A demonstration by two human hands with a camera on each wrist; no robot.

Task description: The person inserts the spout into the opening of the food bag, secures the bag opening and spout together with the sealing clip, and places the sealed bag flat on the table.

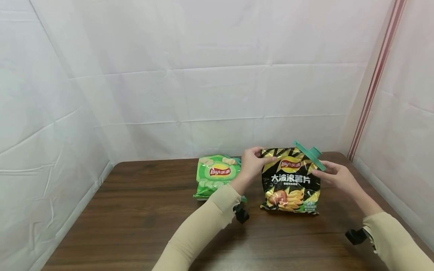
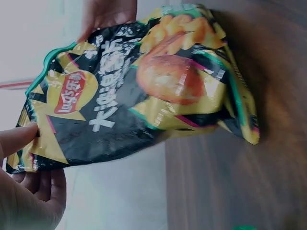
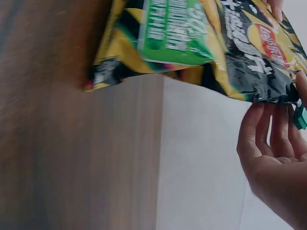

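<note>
A black and yellow Lay's chip bag (image 1: 291, 184) stands upright between both hands at the right of the table. My left hand (image 1: 252, 162) pinches its upper left corner, thumb (image 2: 19, 139) on the front and fingers behind. On the other side my right hand (image 1: 339, 177) pinches the bag's upper right edge, fingers (image 3: 259, 127) curled behind it. A teal bag clip (image 1: 309, 155) sits slantwise across the bag's top right corner, just above the right hand's fingertips. In the left wrist view the clip (image 2: 48, 60) shows as a thin band along the bag's top.
A green Lay's chip bag (image 1: 217, 177) lies to the left of the black bag, partly hidden behind the left forearm. The brown wooden table (image 1: 145, 214) reaches back to a white cloth wall (image 1: 203, 94). Another cloth wall rises close on the right.
</note>
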